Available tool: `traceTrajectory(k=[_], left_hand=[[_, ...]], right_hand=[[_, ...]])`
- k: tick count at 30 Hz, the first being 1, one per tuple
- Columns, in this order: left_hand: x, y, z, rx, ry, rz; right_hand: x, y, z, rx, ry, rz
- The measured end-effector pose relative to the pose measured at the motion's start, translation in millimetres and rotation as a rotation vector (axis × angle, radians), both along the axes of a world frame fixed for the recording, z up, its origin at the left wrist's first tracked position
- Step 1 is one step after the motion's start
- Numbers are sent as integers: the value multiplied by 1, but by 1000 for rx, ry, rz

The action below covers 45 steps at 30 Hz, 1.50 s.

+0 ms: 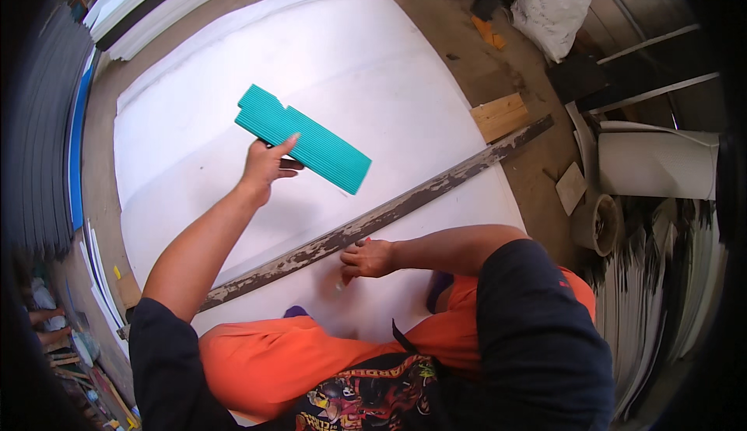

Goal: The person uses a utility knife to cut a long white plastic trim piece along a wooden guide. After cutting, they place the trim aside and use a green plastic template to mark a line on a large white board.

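My left hand pinches a teal corrugated plastic piece, thumb on top and fingers beneath. The piece is a long strip with a notch in its far edge, held above a large white sheet. My right hand is closed around a slim red-handled tool that looks like a utility knife; most of it is hidden by the fingers. Just beyond that hand, a long, worn straight bar with peeling paint lies slantwise across the sheet.
A wooden board lies at the sheet's right edge. Stacked dark sheets stand at far left, and white sheets at the back. On the right are a white sack, a round container and upright sheets.
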State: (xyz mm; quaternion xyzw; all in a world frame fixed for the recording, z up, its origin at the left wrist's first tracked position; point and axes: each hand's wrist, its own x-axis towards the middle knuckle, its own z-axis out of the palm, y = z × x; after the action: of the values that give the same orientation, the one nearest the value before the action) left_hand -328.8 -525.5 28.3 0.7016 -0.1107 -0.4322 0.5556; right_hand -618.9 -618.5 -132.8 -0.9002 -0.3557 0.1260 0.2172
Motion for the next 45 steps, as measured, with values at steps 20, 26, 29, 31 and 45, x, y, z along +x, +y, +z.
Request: traceTrajectory(k=[20, 26, 29, 31, 45], left_hand=[[-88, -338, -113, 165, 235, -106], [-66, -385, -77, 698, 106, -510], [-11, -410, -26, 824, -260, -812], [17, -427, 10, 750, -540, -879], [102, -499, -157, 437, -997, -869]], right_hand=[[57, -397, 61, 304, 148, -1175], [36, -414, 70, 201, 258, -1276], [47, -425, 84, 146, 281, -1314], [53, -435, 84, 102, 262, -1331], [27, -393, 44, 60, 272, -1694]])
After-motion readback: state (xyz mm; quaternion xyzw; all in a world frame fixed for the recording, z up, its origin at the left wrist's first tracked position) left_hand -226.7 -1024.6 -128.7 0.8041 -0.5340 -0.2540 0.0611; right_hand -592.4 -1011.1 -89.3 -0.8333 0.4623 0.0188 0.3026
